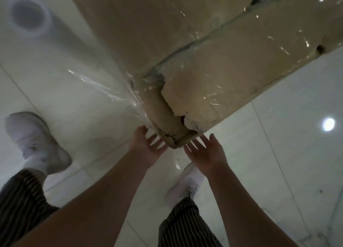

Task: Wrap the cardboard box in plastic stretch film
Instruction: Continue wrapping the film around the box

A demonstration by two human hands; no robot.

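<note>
Fingers spread and straight, left hand [148, 144] and right hand [207, 151] flank torn corner of film-covered cardboard box [213, 76]; stretch film roll [29, 18] well beyond left hand, blurred.

Glossy white tiled floor [278, 154] underfoot, lamp glare [328, 124] shining at right, white trainer [35, 141] planted left, second trainer [185, 185] lower centre, striped trouser legs [18, 200] along the bottom.

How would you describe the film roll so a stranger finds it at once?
Start at the big box. Follow the clear film from its torn corner to the upper left. The roll there, unlike the white shoe below, is a pale ring with a dark hole.
</note>
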